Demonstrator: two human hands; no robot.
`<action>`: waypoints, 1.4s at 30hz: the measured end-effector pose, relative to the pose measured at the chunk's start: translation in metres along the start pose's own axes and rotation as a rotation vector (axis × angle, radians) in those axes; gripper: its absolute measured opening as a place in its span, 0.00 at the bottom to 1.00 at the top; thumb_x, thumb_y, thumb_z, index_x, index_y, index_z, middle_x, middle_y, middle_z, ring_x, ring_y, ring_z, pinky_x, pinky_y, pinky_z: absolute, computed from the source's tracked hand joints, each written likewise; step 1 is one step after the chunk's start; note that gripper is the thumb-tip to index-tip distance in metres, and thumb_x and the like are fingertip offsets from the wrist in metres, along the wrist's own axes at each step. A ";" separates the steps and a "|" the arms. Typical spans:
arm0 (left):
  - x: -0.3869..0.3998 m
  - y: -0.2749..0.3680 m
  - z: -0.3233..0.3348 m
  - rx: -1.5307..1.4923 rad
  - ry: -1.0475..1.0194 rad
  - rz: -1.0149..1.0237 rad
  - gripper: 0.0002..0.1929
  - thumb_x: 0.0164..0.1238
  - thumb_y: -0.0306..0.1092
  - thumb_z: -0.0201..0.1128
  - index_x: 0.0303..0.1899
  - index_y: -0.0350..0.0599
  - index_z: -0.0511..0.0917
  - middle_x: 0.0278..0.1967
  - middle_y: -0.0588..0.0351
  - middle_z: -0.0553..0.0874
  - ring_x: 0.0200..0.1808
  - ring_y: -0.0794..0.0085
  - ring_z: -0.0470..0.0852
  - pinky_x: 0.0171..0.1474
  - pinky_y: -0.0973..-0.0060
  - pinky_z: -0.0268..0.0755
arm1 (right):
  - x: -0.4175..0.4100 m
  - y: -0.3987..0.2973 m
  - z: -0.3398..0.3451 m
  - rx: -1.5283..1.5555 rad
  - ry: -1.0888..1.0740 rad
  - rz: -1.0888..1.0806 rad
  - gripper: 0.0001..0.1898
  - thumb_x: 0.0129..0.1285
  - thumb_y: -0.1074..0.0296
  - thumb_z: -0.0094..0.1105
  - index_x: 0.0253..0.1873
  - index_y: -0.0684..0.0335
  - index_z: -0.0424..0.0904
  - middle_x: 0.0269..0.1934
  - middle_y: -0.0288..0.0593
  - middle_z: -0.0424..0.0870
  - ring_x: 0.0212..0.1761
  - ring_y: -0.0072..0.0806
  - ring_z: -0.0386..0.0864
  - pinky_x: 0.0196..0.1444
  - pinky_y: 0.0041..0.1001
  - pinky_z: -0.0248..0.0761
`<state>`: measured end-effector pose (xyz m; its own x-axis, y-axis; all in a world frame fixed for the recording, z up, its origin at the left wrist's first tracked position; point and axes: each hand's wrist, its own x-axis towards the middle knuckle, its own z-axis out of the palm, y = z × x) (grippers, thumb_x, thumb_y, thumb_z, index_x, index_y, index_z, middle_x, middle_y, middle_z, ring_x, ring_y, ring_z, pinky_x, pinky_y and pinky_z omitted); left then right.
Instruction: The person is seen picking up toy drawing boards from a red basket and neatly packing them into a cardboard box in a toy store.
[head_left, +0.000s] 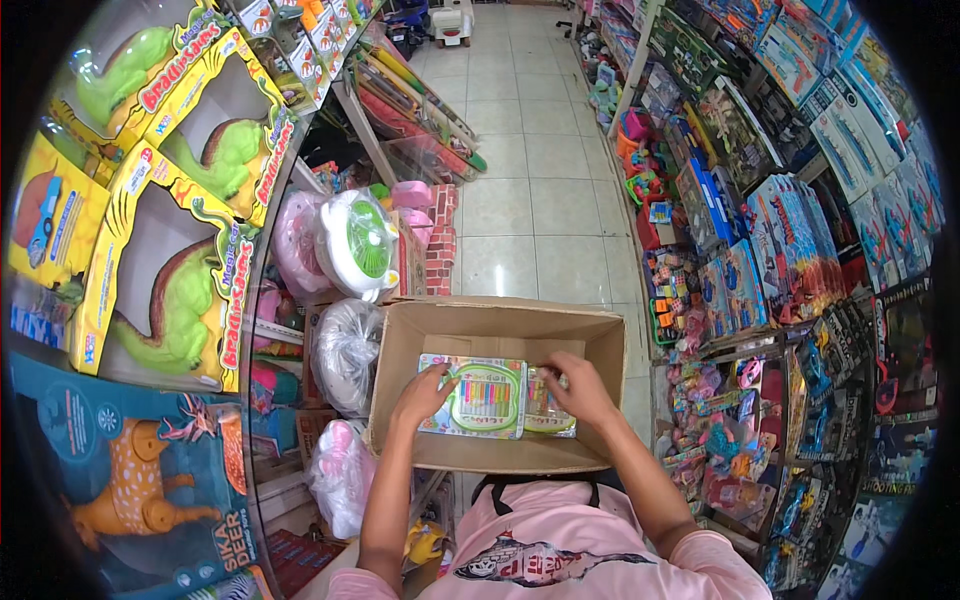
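An open cardboard box (502, 313) stands right before me. Inside it, side by side, are two flat packs showing rows of coloured sticks, perhaps crayons or pens. My left hand (426, 394) rests on the left edge of the nearer pack (484, 420), thumb on its front and the other fingers along its upper left corner. This pack partly covers the second pack (551, 424) to its right. Over that second pack is my right hand (576, 384), its fingers bent at the upper edge; whether they grip it is hidden.
Boxed dinosaur toys (172, 315) and a deer toy box (142, 480) fill the left shelf. Beside the cardboard box stand a bagged green-and-white fan (360, 240) and plastic-wrapped toys (346, 356). Shelves of boxed toys (795, 240) line the right. A tiled aisle (495, 202) runs ahead.
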<state>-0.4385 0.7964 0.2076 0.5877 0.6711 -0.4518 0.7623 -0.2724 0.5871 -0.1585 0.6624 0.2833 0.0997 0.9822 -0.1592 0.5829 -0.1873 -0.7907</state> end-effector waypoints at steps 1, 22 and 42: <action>-0.020 0.015 -0.008 -0.060 0.185 0.044 0.23 0.70 0.45 0.60 0.58 0.37 0.76 0.56 0.41 0.81 0.58 0.49 0.79 0.60 0.60 0.70 | -0.004 -0.004 -0.016 -0.055 0.243 -0.180 0.08 0.66 0.69 0.58 0.43 0.67 0.80 0.37 0.51 0.82 0.38 0.46 0.79 0.41 0.41 0.71; -0.057 0.156 0.312 -0.576 1.639 -0.588 0.14 0.79 0.40 0.47 0.47 0.34 0.65 0.44 0.47 0.68 0.48 0.57 0.68 0.60 0.64 0.60 | -0.080 0.375 -0.023 -0.121 -0.277 0.156 0.16 0.63 0.57 0.60 0.43 0.67 0.83 0.32 0.51 0.86 0.36 0.39 0.85 0.41 0.35 0.76; -0.123 0.105 0.576 -0.506 0.212 -0.447 0.21 0.65 0.53 0.61 0.44 0.44 0.83 0.42 0.40 0.86 0.48 0.47 0.84 0.51 0.60 0.76 | -0.245 0.465 -0.073 -0.276 -0.531 0.583 0.20 0.58 0.54 0.58 0.43 0.65 0.86 0.33 0.53 0.88 0.33 0.41 0.88 0.43 0.37 0.80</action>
<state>-0.2747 0.2875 -0.0619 0.1434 0.7777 -0.6120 0.6683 0.3800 0.6395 0.1471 0.3362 -0.0021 0.0939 0.5789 -0.8100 0.7392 -0.5855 -0.3328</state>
